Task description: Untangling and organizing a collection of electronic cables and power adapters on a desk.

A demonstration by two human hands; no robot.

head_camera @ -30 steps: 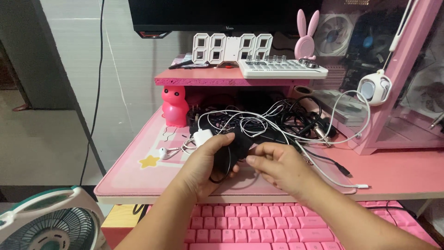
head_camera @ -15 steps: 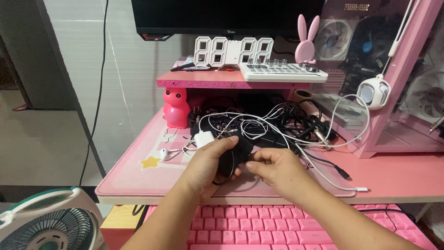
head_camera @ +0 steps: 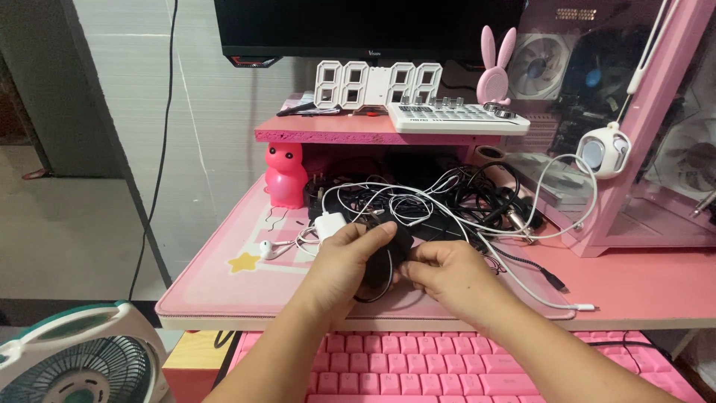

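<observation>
Here, 2 hands meet over the pink desk (head_camera: 641, 280). The left hand (head_camera: 344, 265) has its fingers curled around a coiled black cable (head_camera: 382, 261) (held just above the desk mat), while the right hand (head_camera: 446, 276) pinches the coil's edge between thumb and forefinger. Just behind lie tangled white and black cords (head_camera: 447, 198) and a white charger (head_camera: 329, 224).

Coiled black cable (head_camera: 382, 261) mostly hidden by both hands, monitor (head_camera: 369, 26) top cropped

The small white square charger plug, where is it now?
In the head view, the small white square charger plug lies on the pink desk mat, just above the left hand and right of the white earbud.
</observation>
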